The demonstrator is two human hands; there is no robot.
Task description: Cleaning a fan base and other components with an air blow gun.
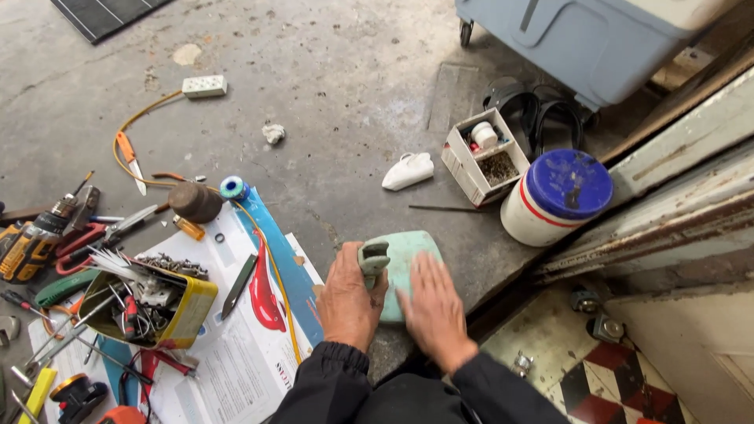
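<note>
Both arms enter from the bottom centre of the frame, dark sleeves down to the wrists, forearms angled upward and slightly apart. Left hand (349,302) sits left of centre, low in the frame: back of hand up, fingers curled closed, thumb side toward the middle, knuckles pointing to the top of the frame. Right hand (433,310) is just beside it on the right: palm down, flat, fingers extended and spread a bit, tips pointing up-left. The fingers look slightly motion-blurred. The two hands are near each other, not touching. Wrists are roughly straight, with the right one bare just past the cuff.
</note>
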